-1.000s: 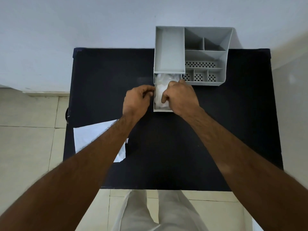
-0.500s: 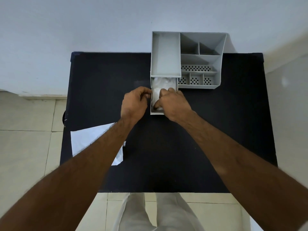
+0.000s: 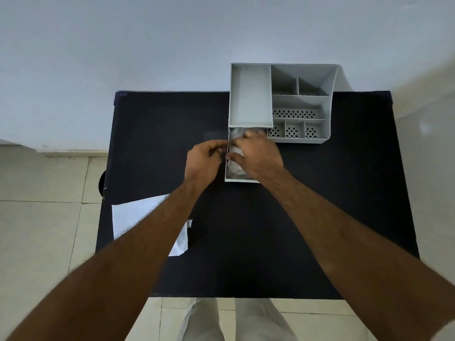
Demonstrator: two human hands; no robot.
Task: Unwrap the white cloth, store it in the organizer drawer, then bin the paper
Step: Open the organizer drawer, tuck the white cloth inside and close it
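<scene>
A grey organizer (image 3: 251,94) stands at the back of the black table (image 3: 270,242). Its drawer (image 3: 242,179) is pulled out toward me. The crumpled white cloth (image 3: 235,166) lies inside the drawer. My right hand (image 3: 258,156) presses down on the cloth with spread fingers. My left hand (image 3: 204,159) is curled against the drawer's left wall, pinching its edge. The white paper (image 3: 138,217) lies flat at the table's left edge, partly under my left forearm.
The organizer has several open compartments (image 3: 300,104) on its right side. A white wall rises behind the table. Tiled floor (image 3: 44,217) lies to the left. My light trousers (image 3: 236,321) show below the near table edge.
My right hand has moved further into the drawer over the cloth, its fingers spreading. The left hand stays at the drawer's left wall. The camera view has shifted slightly.
</scene>
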